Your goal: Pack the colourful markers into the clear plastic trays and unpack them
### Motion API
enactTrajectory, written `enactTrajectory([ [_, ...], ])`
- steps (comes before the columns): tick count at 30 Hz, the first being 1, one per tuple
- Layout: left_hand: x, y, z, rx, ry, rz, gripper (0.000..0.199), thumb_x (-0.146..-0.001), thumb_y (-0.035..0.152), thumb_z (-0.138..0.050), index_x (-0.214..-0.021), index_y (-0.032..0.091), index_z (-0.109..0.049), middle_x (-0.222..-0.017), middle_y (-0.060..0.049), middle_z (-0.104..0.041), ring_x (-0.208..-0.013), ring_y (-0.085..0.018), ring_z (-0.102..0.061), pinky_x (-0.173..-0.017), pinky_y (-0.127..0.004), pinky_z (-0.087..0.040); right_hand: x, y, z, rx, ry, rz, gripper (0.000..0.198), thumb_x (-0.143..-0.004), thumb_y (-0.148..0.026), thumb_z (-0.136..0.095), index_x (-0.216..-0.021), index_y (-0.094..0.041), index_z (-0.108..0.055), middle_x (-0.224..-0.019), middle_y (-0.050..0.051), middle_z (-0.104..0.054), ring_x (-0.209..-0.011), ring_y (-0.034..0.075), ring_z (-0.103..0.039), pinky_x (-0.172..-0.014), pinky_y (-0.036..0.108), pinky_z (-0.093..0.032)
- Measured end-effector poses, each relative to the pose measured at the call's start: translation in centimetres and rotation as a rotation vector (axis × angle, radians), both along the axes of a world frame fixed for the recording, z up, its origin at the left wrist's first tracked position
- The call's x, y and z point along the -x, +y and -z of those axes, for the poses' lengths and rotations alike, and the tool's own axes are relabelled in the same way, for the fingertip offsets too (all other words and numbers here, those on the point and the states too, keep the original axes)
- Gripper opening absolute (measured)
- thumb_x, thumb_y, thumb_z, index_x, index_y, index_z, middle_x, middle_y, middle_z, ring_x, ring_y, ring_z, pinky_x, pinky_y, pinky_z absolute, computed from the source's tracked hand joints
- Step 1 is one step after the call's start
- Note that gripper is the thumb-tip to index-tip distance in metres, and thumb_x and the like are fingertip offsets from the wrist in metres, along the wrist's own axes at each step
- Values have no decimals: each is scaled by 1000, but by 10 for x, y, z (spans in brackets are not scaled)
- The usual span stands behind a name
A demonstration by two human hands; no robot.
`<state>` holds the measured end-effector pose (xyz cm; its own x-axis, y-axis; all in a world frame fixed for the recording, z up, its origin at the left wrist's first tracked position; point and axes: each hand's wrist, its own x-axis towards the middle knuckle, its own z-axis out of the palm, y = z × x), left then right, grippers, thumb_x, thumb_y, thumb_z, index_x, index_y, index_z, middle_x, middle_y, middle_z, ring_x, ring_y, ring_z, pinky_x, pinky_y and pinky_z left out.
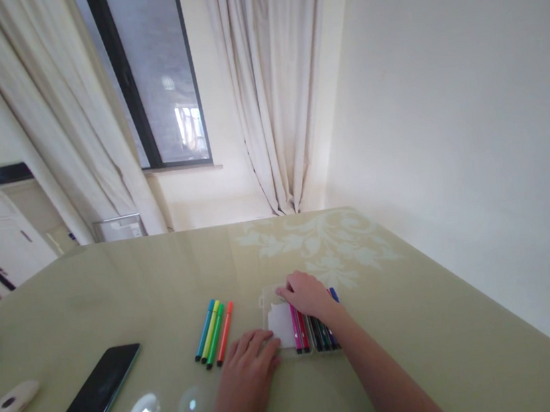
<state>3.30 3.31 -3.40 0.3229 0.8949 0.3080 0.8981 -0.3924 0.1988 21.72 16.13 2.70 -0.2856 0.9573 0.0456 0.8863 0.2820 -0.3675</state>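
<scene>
Over the clear plastic case [269, 297]: right hand [309, 295], curled across the pens [303, 333] inside; cannot tell whether it pinches one.
Case's left edge: left hand [251, 362], palm down, fingers slightly spread.
Case interior: slim barrels side by side, a white insert [280, 325] left of them; lettering too small to read.
Loose pens [215, 335]: blue, yellow, green, orange, dark-ended, left of the case.
Bench [155, 287]: glossy, pale green, leafy scrolls [324, 240] toward the far edge; flat black slab [84, 410] at left.
Behind: folded cream curtains [280, 85], dark-framed window [158, 73].
</scene>
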Motion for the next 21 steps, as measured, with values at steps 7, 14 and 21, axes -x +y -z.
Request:
enactTrajectory([
  [7, -2, -1, -3, 18, -7, -1, 31, -95, 16, -62, -121, 31, -70, -129, -3, -71, -120, -26, -62, -102, -44, -51, 5, -3, -8, 87, 54, -65, 28, -95, -43, -62, -87, -19, -71, -85, 5, -73, -76, 17, -60, -62, 26, -31],
  [14, 0, 0, 1, 18, -46, 16, 29, -97, 21, -59, -124, 29, -68, -131, -4, -70, -123, -26, -61, -105, -45, -51, 8, -9, -29, -44, 122, -19, 42, -101, -46, -53, -71, -19, -65, -67, 1, -63, -64, 14, -51, -60, 27, -26],
  [21, 0, -4, 4, -112, -187, -11, 64, -95, 44, -64, -151, 21, -42, -142, -11, -63, -129, -28, -58, -107, -46, -49, 22, -17, -38, -71, 347, -73, 46, -100, -48, -56, -65, -19, -55, -59, -4, -51, -60, 11, -47, -60, 25, -28],
])
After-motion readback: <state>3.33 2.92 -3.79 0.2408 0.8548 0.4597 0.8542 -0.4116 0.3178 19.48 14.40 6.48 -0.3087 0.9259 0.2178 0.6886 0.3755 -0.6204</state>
